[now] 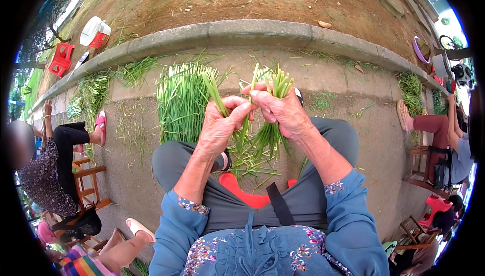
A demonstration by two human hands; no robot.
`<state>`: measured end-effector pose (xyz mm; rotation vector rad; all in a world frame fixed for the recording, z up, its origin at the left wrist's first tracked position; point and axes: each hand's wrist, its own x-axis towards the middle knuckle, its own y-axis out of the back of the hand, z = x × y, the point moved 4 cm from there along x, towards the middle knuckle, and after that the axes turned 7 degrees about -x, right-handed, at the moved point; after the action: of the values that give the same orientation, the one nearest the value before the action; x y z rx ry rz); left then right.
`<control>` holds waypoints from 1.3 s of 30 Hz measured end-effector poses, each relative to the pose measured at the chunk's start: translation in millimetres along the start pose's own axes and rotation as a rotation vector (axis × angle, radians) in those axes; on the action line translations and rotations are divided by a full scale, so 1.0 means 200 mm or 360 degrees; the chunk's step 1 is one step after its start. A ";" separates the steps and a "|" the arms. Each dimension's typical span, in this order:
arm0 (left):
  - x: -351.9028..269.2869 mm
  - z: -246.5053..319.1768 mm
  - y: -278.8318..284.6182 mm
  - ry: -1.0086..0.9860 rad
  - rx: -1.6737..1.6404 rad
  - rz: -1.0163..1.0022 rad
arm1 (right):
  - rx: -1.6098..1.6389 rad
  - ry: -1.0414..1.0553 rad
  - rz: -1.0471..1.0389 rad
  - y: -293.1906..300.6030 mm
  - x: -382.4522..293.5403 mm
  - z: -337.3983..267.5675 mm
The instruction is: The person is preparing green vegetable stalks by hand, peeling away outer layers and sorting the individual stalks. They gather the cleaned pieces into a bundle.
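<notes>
My left hand (221, 124) holds a few thick green stems (213, 92), which stick up past the thumb. In my right hand (286, 111) is a larger bunch of long green vegetable stems (267, 139), pale cut ends up and leafy tips hanging down. Between the two hands, the fingertips pinch a single upright stem (255, 77). A thick, neatly laid heap of the same greens (180, 105) lies on the pavement beyond my left knee, pale ends toward the curb. Loose trimmings (255, 166) are scattered below my hands, between my feet.
A concrete curb (261, 33) runs across, with bare soil behind it. Left are a white-and-red bucket (94, 33), a red plastic stool (60, 59) and a seated person (45, 177) by a wooden chair (89, 185). Another person (435, 132) sits right, near piled greens (411, 92).
</notes>
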<state>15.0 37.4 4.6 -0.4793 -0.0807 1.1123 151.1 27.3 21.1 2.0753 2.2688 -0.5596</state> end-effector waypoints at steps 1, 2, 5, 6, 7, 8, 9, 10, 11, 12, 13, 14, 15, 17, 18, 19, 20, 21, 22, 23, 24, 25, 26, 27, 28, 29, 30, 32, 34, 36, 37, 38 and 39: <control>0.00 0.00 0.00 -0.0026 0.0045 0.0017 | -0.0022 0.0000 0.0001 0.00 0.00 0.00; 0.00 0.00 0.00 -0.0032 0.0122 0.0017 | -0.0076 0.0027 0.0042 0.00 0.00 0.00; 0.01 0.00 0.00 -0.0037 0.0297 0.0036 | -0.0256 0.0092 0.0148 0.01 0.00 0.01; 0.01 0.00 -0.01 -0.0027 0.0315 0.0043 | -0.0330 0.0101 0.0185 0.02 0.00 0.02; 0.01 0.00 -0.01 -0.0017 0.0333 0.0049 | -0.0403 0.0111 0.0222 0.02 0.00 0.02; 0.01 0.00 -0.01 -0.0015 0.0358 0.0045 | -0.0363 0.0174 0.0254 0.02 0.01 0.02; 0.01 0.00 0.00 -0.0010 0.0374 0.0036 | -0.0262 0.0090 0.0214 0.02 0.01 0.03; 0.01 0.00 0.00 -0.0006 0.0390 0.0026 | -0.0160 0.0007 0.0175 0.03 0.01 0.03; 0.01 0.00 0.00 -0.0001 0.0407 0.0016 | -0.0059 -0.0076 0.0137 0.03 0.01 0.04; 0.01 0.00 -0.01 -0.0005 0.0392 0.0015 | -0.0013 -0.0066 0.0122 0.03 0.01 0.03; 0.01 0.00 -0.01 -0.0008 0.0376 0.0014 | 0.0032 -0.0056 0.0108 0.03 0.02 0.04; 0.01 0.00 -0.01 -0.0012 0.0361 0.0013 | 0.0078 -0.0046 0.0094 0.02 0.02 0.03; 0.01 0.01 -0.01 -0.0020 0.0326 0.0023 | 0.0076 -0.0044 0.0066 0.02 0.02 0.02; 0.01 0.01 0.00 -0.0037 0.0256 0.0044 | 0.0073 -0.0039 0.0010 0.00 0.01 0.00; 0.01 0.00 0.00 -0.0022 0.0246 0.0037 | 0.0023 -0.0022 0.0011 0.00 0.01 0.00; 0.01 0.00 0.00 -0.0025 0.0261 0.0033 | -0.0028 -0.0005 0.0011 0.01 0.01 0.01; 0.01 0.01 0.00 -0.0027 0.0276 0.0030 | -0.0078 0.0012 0.0012 0.01 0.01 0.01; 0.01 0.01 0.00 -0.0031 0.0291 0.0026 | -0.0075 0.0041 0.0026 0.00 0.01 0.00; 0.01 0.01 0.00 -0.0032 0.0272 0.0023 | -0.0073 0.0069 0.0040 0.00 0.01 0.00; 0.01 0.01 0.00 -0.0033 0.0253 0.0020 | -0.0071 0.0097 0.0054 0.00 0.01 0.00; 0.01 0.01 0.00 -0.0036 0.0236 0.0021 | -0.0072 0.0133 0.0075 -0.01 0.01 0.00; 0.01 0.01 0.00 -0.0043 0.0243 0.0018 | -0.0073 0.0169 0.0097 -0.01 0.01 0.00; 0.01 0.01 0.00 -0.0050 0.0251 0.0015 | -0.0075 0.0205 0.0118 -0.02 0.01 0.01; 0.01 0.01 0.00 -0.0057 0.0258 0.0010 | -0.0091 0.0196 0.0143 -0.02 0.01 0.01; 0.01 0.01 0.00 -0.0054 0.0271 0.0009 | -0.0108 0.0187 0.0168 -0.02 0.01 0.01; 0.01 0.01 0.00 -0.0052 0.0285 0.0008 | -0.0124 0.0178 0.0192 -0.01 0.01 0.02; 0.01 0.01 0.00 -0.0051 0.0296 0.0008 | -0.0085 0.0140 0.0189 -0.01 0.01 0.01; 0.01 0.01 -0.01 -0.0069 0.0327 0.0001 | -0.0008 0.0065 0.0182 -0.01 0.00 0.00; 0.01 0.01 -0.01 -0.0056 0.0316 0.0008 | 0.0031 0.0006 0.0072 0.02 0.00 0.00; 0.00 0.01 -0.02 -0.0008 0.0263 0.0033 | 0.0031 -0.0002 0.0007 0.02 0.01 0.00; 0.00 0.01 -0.01 -0.0013 0.0227 0.0037 | 0.0012 0.0020 -0.0004 0.01 0.00 -0.01; 0.00 0.01 -0.01 -0.0019 0.0191 0.0040 | -0.0006 0.0042 -0.0013 0.00 0.00 -0.01; 0.00 0.01 0.00 -0.0023 0.0155 0.0043 | -0.0049 0.0072 0.0010 -0.01 0.00 -0.02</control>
<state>15.1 38.6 7.0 -0.3859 -0.0326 1.1408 150.7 28.6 25.0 2.1012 2.2789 -0.4793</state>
